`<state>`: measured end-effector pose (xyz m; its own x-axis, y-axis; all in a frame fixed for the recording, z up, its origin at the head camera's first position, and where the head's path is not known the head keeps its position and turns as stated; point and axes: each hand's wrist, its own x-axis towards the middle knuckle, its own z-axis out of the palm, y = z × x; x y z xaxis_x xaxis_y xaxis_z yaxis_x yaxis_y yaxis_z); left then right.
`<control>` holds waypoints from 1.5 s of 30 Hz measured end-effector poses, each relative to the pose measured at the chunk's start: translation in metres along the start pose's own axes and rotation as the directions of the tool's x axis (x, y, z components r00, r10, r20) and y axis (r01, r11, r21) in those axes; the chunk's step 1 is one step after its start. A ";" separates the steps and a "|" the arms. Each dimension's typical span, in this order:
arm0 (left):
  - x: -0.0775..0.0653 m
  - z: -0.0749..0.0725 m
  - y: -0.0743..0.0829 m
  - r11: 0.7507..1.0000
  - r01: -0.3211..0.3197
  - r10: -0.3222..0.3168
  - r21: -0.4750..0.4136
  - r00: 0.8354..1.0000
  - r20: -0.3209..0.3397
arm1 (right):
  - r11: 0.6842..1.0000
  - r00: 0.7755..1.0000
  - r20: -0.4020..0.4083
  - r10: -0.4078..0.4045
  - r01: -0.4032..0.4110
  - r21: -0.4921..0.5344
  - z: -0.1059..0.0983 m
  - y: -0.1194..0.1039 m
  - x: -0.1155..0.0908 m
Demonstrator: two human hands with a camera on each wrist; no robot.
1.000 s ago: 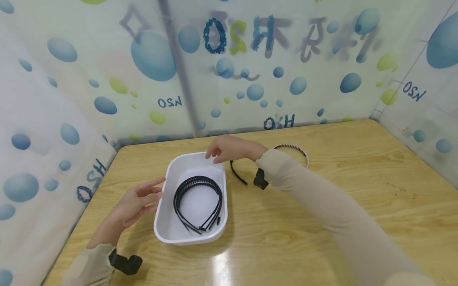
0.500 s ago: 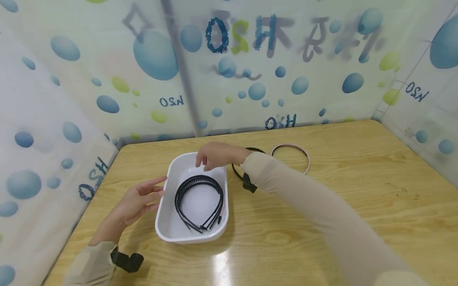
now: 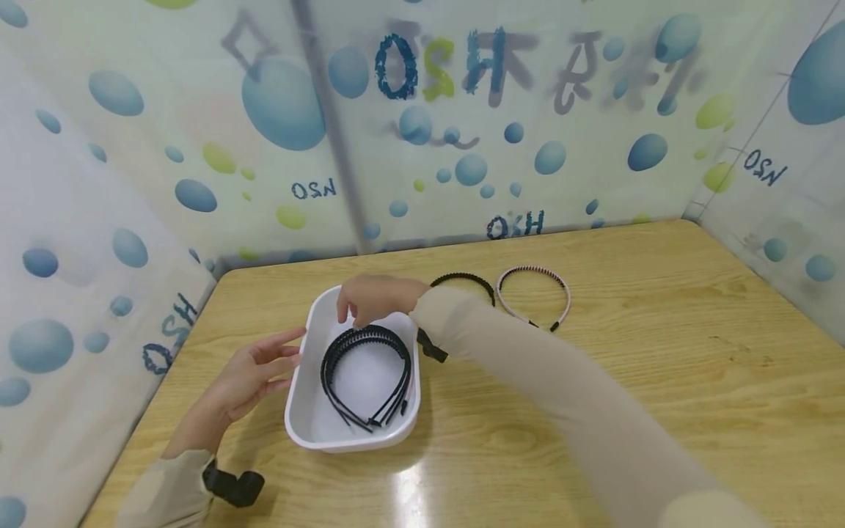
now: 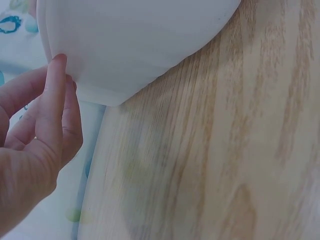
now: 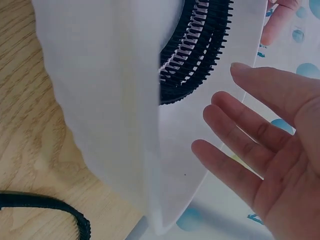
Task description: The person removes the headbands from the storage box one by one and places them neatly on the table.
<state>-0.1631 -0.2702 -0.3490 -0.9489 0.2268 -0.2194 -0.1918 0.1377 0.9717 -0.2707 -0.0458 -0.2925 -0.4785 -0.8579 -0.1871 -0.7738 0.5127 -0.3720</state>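
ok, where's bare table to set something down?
Free: table right of the pink headband and right sleeve; also nearer, between white tray and sleeve. Crowded: the tray, with stacked headbands and right hand above; its left edge, beside left hand.

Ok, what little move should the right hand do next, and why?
I'd probably lower the right hand a little and pinch one of the black headbands by its toothed arc. The hand looks empty, its fingers apart and close to that arc, over the far end of the white tub. The left hand is at the tub's side, which may help steady it.
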 end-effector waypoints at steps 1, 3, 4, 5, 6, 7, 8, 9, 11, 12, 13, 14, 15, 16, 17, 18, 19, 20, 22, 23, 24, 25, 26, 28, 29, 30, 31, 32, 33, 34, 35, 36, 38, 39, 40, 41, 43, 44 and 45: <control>0.000 0.000 0.000 1.000 -0.006 0.006 -0.004 1.000 0.007 | 1.000 1.000 0.006 0.002 -0.002 -0.002 0.000 -0.001 0.002; 0.000 -0.001 -0.001 1.000 -0.008 0.009 -0.013 1.000 0.008 | 1.000 1.000 0.022 0.013 -0.013 -0.002 0.001 -0.003 0.006; 0.000 -0.001 -0.001 1.000 -0.009 0.009 -0.016 1.000 0.009 | 1.000 0.999 0.030 0.020 -0.020 0.002 0.001 -0.004 0.008; 0.000 -0.002 -0.001 1.000 -0.008 0.008 -0.014 1.000 0.009 | 1.000 0.999 0.040 0.024 -0.024 -0.002 0.000 -0.005 0.010; 0.000 -0.002 -0.001 1.000 -0.006 0.006 -0.012 1.000 0.009 | 1.000 0.999 0.048 0.026 -0.026 -0.004 0.000 -0.006 0.013; 0.000 -0.002 0.000 1.000 -0.004 0.004 -0.009 1.000 0.009 | 1.000 0.998 0.056 0.030 -0.030 -0.003 0.001 -0.007 0.015; 0.000 -0.002 0.000 1.000 0.002 -0.002 -0.008 1.000 0.003 | 0.999 0.997 0.064 0.034 -0.034 -0.004 0.001 -0.008 0.017; 0.000 -0.002 0.000 1.000 0.005 -0.005 -0.008 1.000 0.002 | 0.999 0.997 0.070 0.035 -0.035 -0.006 0.001 -0.008 0.019; 0.000 -0.002 0.000 1.000 0.008 -0.008 -0.008 1.000 0.002 | 0.999 0.996 0.083 0.045 -0.044 -0.014 0.003 -0.009 0.022; 0.000 -0.002 0.000 1.000 0.010 -0.010 -0.011 1.000 0.003 | 0.999 0.995 0.088 0.052 -0.051 -0.016 0.004 -0.009 0.024; 0.000 -0.002 0.000 1.000 0.010 -0.010 -0.015 1.000 0.004 | 0.998 0.994 0.093 0.058 -0.056 -0.019 0.005 -0.009 0.025; 0.000 -0.002 0.001 1.000 0.009 -0.009 -0.018 1.000 0.004 | 0.998 0.993 0.099 0.062 -0.060 -0.020 0.006 -0.009 0.026; 0.000 -0.002 0.001 1.000 0.008 -0.008 -0.021 1.000 0.005 | 0.998 0.992 0.105 0.066 -0.064 -0.018 0.007 -0.009 0.027; 0.000 -0.002 0.000 1.000 0.004 -0.003 -0.022 1.000 0.009 | 0.997 0.991 0.113 0.072 -0.071 -0.015 0.007 -0.009 0.027; -0.001 -0.003 0.001 1.000 0.002 -0.001 -0.026 1.000 0.011 | 0.997 0.990 0.121 0.076 -0.075 -0.013 0.007 -0.009 0.027; -0.001 -0.003 0.001 1.000 -0.001 0.001 -0.029 1.000 0.013 | 0.997 0.988 0.128 0.082 -0.082 -0.009 0.008 -0.010 0.026; -0.001 -0.003 0.001 1.000 -0.002 0.003 -0.031 1.000 0.015 | 0.996 0.987 0.133 0.084 -0.084 -0.008 0.007 -0.011 0.026; -0.001 -0.003 0.001 0.999 -0.006 0.007 -0.037 1.000 0.018 | 0.996 0.986 0.139 0.088 -0.088 -0.007 0.007 -0.011 0.025; -0.001 -0.003 0.001 0.999 -0.012 0.013 -0.041 1.000 0.024 | 0.996 0.984 0.148 0.094 -0.093 -0.010 0.006 -0.013 0.023; 0.000 -0.003 0.001 0.999 -0.013 0.014 -0.043 1.000 0.026 | 0.995 0.984 0.151 0.097 -0.096 -0.009 0.006 -0.013 0.023; 0.000 -0.003 0.001 0.999 -0.013 0.014 -0.042 1.000 0.026 | 0.995 0.984 0.152 0.096 -0.095 -0.009 0.006 -0.013 0.022; 0.000 -0.004 0.000 0.999 -0.014 0.015 -0.041 1.000 0.026 | 0.995 0.984 0.153 0.095 -0.095 -0.008 0.005 -0.013 0.022; 0.001 -0.004 0.000 0.999 -0.017 0.018 -0.038 0.999 0.028 | 0.995 0.983 0.155 0.094 -0.094 -0.007 0.005 -0.013 0.022; 0.001 -0.005 -0.001 0.999 -0.021 0.022 -0.036 0.999 0.038 | 0.995 0.983 0.154 0.098 -0.099 -0.005 0.005 -0.013 0.021; 0.001 -0.005 -0.002 0.999 -0.021 0.022 -0.033 0.999 0.038 | 0.995 0.983 0.155 0.100 -0.100 -0.004 0.005 -0.013 0.021; 0.001 -0.005 -0.002 0.999 -0.018 0.019 -0.028 0.999 0.037 | 0.995 0.983 0.155 0.098 -0.099 -0.005 0.005 -0.013 0.021; 0.001 -0.005 -0.002 1.000 -0.019 0.020 -0.025 0.999 0.038 | 0.995 0.983 0.153 0.099 -0.099 -0.006 0.005 -0.013 0.021; 0.002 -0.005 -0.002 1.000 -0.018 0.018 -0.023 0.999 0.039 | 0.995 0.984 0.151 0.097 -0.096 -0.009 0.005 -0.013 0.021; 0.002 -0.004 -0.002 1.000 -0.016 0.017 -0.024 0.999 0.038 | 0.995 0.984 0.149 0.095 -0.095 -0.009 0.005 -0.012 0.021; 0.002 -0.004 -0.001 1.000 -0.009 0.010 -0.016 1.000 0.029 | 0.996 0.985 0.146 0.090 -0.090 -0.011 0.005 -0.012 0.022; 0.002 -0.004 -0.001 1.000 -0.006 0.006 -0.018 1.000 0.028 | 0.996 0.985 0.145 0.089 -0.088 -0.012 0.005 -0.012 0.022; 0.002 -0.003 -0.001 1.000 -0.002 0.003 -0.021 1.000 0.026 | 0.996 0.986 0.143 0.088 -0.086 -0.015 0.005 -0.012 0.022; 0.001 -0.003 -0.001 1.000 -0.002 0.002 -0.025 1.000 0.029 | 0.996 0.986 0.140 0.085 -0.083 -0.022 0.006 -0.012 0.023; 0.001 -0.003 0.000 1.000 -0.001 0.001 -0.026 1.000 0.028 | 0.996 0.987 0.138 0.086 -0.083 -0.024 0.006 -0.011 0.024; 0.001 -0.003 0.000 1.000 0.001 0.000 -0.027 1.000 0.028 | 0.996 0.987 0.136 0.085 -0.082 -0.030 0.006 -0.011 0.024; 0.000 -0.003 0.000 1.000 0.002 -0.001 -0.028 1.000 0.028 | 0.996 0.988 0.133 0.084 -0.079 -0.037 0.006 -0.011 0.025; 0.000 -0.003 0.000 1.000 0.002 -0.001 -0.030 1.000 0.029 | 0.996 0.988 0.128 0.085 -0.080 -0.045 0.005 -0.011 0.025; 0.000 -0.003 0.000 1.000 0.002 -0.001 -0.029 1.000 0.030 | 0.996 0.989 0.125 0.080 -0.074 -0.049 0.005 -0.011 0.025; 0.000 -0.003 0.000 1.000 0.002 -0.001 -0.030 1.000 0.030 | 0.996 0.989 0.122 0.079 -0.074 -0.047 0.004 -0.012 0.025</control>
<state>-0.1637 -0.2727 -0.3489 -0.9409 0.2555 -0.2225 -0.2007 0.1090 0.9736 -0.2717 -0.0731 -0.2966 -0.4840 -0.8122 -0.3257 -0.7548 0.5758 -0.3143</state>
